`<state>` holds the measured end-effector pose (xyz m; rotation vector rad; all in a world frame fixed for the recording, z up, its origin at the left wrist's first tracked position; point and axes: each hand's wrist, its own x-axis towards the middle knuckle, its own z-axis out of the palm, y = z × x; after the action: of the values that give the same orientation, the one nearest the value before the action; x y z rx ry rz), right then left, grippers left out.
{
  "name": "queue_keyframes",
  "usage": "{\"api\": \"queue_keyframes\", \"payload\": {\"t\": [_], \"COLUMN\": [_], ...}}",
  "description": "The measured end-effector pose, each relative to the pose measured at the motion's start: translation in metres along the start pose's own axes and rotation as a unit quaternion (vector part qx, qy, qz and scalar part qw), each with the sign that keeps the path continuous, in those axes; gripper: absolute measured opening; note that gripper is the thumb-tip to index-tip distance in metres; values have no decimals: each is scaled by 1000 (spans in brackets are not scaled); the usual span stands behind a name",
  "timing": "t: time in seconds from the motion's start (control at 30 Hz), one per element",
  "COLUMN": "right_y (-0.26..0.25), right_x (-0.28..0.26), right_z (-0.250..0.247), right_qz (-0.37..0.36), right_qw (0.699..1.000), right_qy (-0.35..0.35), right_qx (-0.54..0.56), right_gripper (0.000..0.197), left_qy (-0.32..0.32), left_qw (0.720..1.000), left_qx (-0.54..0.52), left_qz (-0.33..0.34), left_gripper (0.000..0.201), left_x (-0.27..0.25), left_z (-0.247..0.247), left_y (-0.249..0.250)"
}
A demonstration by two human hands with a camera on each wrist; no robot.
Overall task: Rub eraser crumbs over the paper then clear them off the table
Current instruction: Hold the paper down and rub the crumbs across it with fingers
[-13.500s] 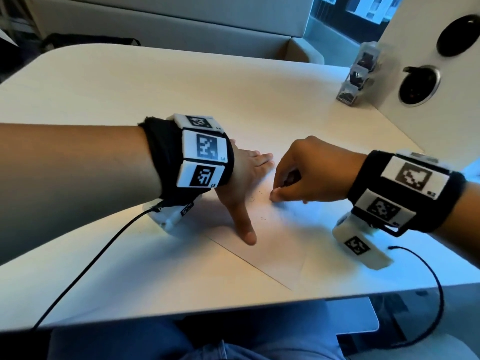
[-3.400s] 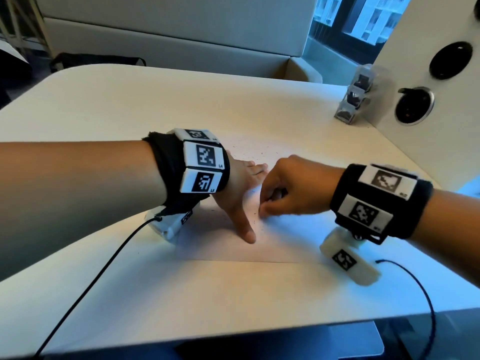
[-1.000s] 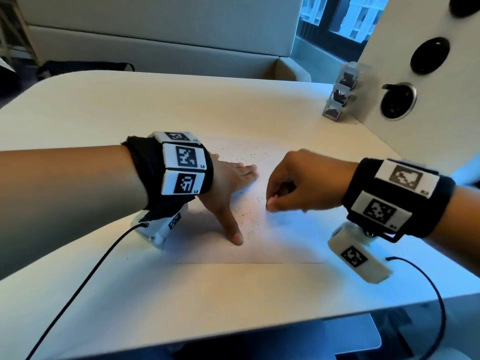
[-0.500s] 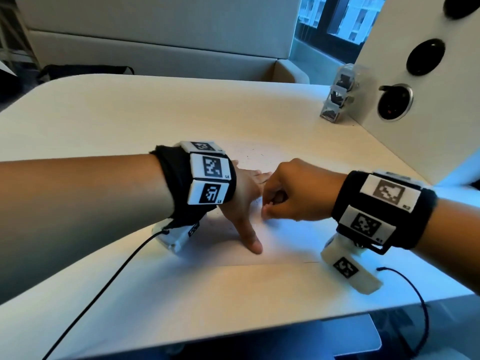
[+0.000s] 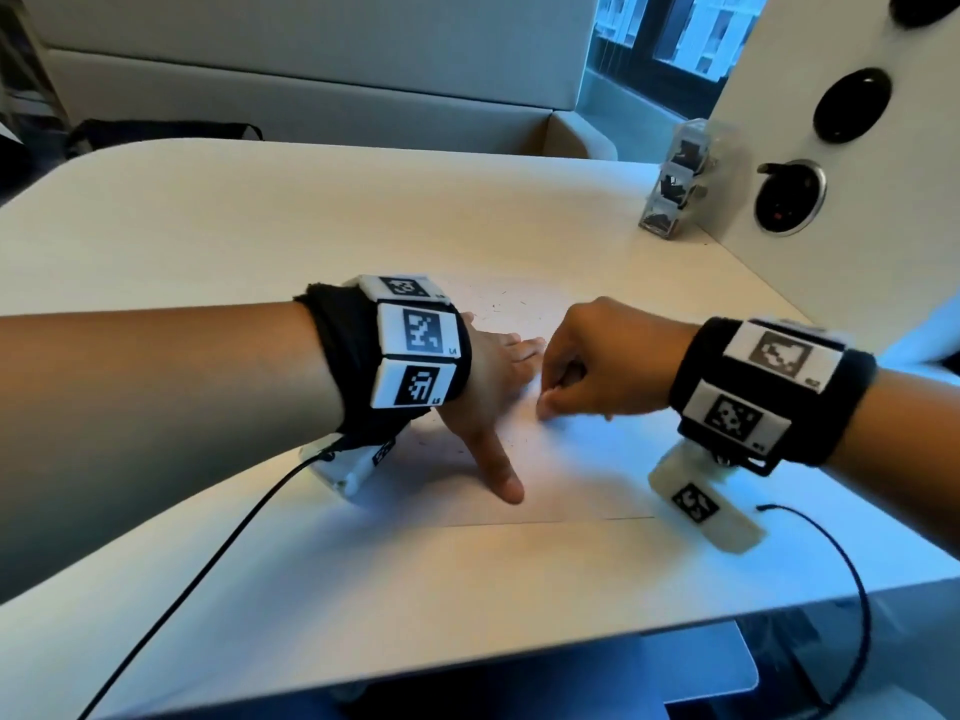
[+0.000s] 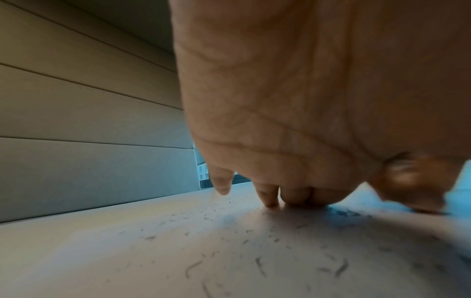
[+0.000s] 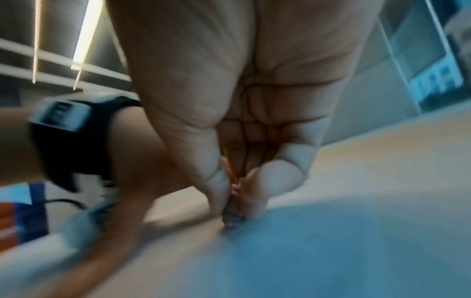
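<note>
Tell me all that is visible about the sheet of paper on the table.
The paper is one white, thin sheet lying flat on the pale table, its near edge straight. Small dark eraser crumbs lie scattered over it. The left hand presses flat on it, thumb spread. The right hand pinches a small eraser against it. No writing can be made out.

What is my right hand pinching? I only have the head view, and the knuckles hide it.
Observer: In the right wrist view, the right hand pinches a small greyish lump between thumb and fingers. It is blurred and pressed onto the paper.
Operator: Any crumbs under my left palm?
Observer: Yes. The left wrist view shows dark crumbs scattered on the sheet beneath the left hand, whose fingertips press down on it.
</note>
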<state>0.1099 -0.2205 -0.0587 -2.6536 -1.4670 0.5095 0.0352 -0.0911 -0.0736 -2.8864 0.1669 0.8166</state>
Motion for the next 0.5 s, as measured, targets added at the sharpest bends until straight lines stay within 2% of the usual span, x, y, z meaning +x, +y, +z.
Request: {"api": "queue_keyframes", "payload": {"t": [0.1,0.23,0.4,0.5], "right_y": [4,-15,11,0], "right_x": [-1,-11,6,-3], "right_z": [0,11,-3,4], "right_qz": [11,-29,25,0], "right_qw": [999,997,999,1000], "right_qy": [29,-50,28,11], "right_qx": [-15,43,-2,-1], "right_gripper": [12,10,15,12], "left_qy": [-6,-1,-9,0], "left_qw": [1000,1000,1000,1000], "left_qx": [7,-12,11,-8], "left_qz": [-7,-16,-15,-5], "left_gripper": [133,116,136,135], "left_x": [-1,-8,2,3], "left_z": [0,-4,1,2], "left_y": [2,6,0,0]}}
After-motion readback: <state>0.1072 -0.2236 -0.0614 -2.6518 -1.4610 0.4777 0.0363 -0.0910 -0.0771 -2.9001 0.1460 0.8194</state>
